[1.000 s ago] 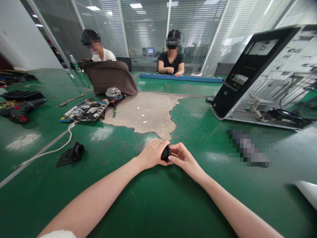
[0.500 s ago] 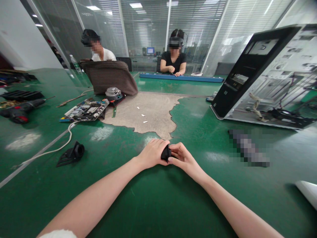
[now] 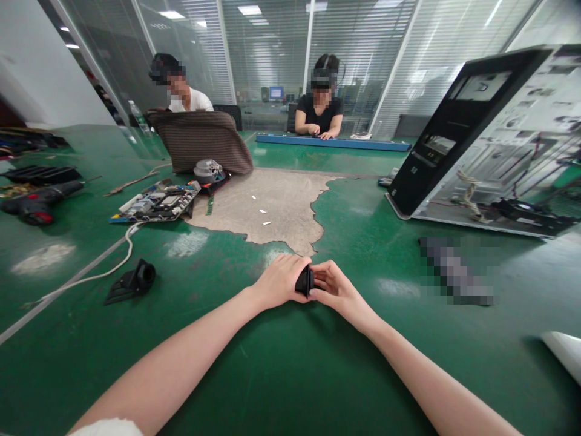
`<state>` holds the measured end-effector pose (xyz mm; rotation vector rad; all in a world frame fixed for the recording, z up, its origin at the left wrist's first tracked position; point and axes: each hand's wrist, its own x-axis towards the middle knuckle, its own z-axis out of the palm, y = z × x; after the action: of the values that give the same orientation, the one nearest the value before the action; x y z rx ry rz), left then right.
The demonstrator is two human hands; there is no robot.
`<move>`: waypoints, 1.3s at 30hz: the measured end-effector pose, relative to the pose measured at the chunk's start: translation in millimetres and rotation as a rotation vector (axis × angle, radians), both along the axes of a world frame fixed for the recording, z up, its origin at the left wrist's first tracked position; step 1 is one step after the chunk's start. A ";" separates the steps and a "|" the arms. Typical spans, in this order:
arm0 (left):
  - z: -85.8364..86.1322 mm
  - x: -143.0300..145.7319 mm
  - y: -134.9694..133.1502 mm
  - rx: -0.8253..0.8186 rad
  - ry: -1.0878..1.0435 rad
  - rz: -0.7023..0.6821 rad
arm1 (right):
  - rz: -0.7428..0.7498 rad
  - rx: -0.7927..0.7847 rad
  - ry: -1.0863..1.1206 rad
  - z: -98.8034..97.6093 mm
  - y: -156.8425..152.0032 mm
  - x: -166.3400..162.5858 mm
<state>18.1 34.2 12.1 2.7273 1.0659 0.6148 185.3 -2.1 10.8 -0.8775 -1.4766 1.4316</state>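
A small black part (image 3: 304, 282) sits between my two hands, just above the green table (image 3: 290, 363) near its middle. My left hand (image 3: 279, 280) curls round its left side with fingers closed. From the right, the fingers of my right hand (image 3: 333, 284) pinch the same part. Most of the part is hidden by my fingers.
An open computer case (image 3: 490, 139) lies on its side at the right. A circuit board (image 3: 157, 203), a fan (image 3: 207, 171), a black bracket (image 3: 131, 283) with a white cable (image 3: 91, 275) and a drill (image 3: 36, 206) lie at the left. Two people sit at the far side.
My hands and the black part stay in place. The person at the far middle has shifted slightly.
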 end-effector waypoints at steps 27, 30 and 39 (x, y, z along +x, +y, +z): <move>-0.9 0.9 -0.2 0.015 -0.015 0.013 | -0.043 -0.030 0.017 -4.3 -0.1 -2.1; -0.4 1.2 -0.2 0.015 -0.012 0.013 | -0.055 -0.037 0.001 -3.4 0.6 -1.8; -3.3 -0.6 1.9 0.015 0.004 -0.002 | -0.042 0.039 0.040 -4.4 -0.6 -0.9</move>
<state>17.5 36.1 8.8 2.7429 1.0640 0.6195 184.4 -2.7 6.5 -0.8469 -1.4429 1.3776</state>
